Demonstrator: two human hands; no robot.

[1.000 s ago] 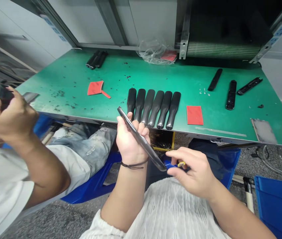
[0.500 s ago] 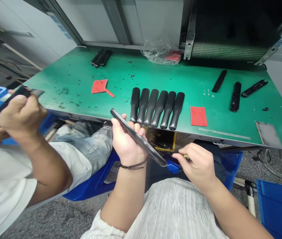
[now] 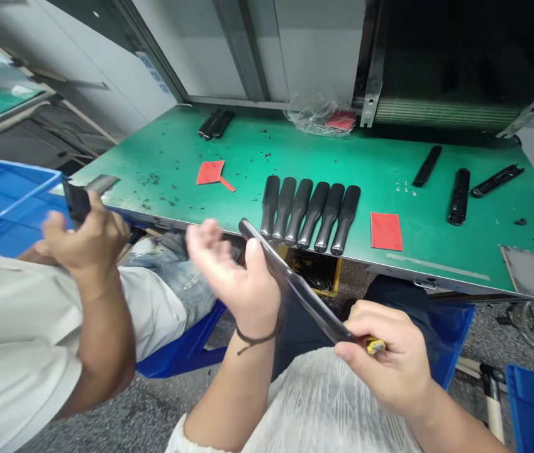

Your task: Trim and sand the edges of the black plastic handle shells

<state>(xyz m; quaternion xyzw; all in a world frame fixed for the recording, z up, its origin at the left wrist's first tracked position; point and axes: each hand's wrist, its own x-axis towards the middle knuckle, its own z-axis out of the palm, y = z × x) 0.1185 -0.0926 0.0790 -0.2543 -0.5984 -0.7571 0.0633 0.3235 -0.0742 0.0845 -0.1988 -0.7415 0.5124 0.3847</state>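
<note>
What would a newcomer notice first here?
Six black, paddle-shaped pieces, aligned along the near edge of the green tabletop, probably catch the eye first. A flat red square lies right of them. Nearer, the right hand grips one end of a long dark glossy piece.

The long piece (image 3: 305, 293) is black, the tabletop (image 3: 365, 165) green, the square sheet (image 3: 386, 231) red, the lace-patterned top (image 3: 333, 402) white.
</note>
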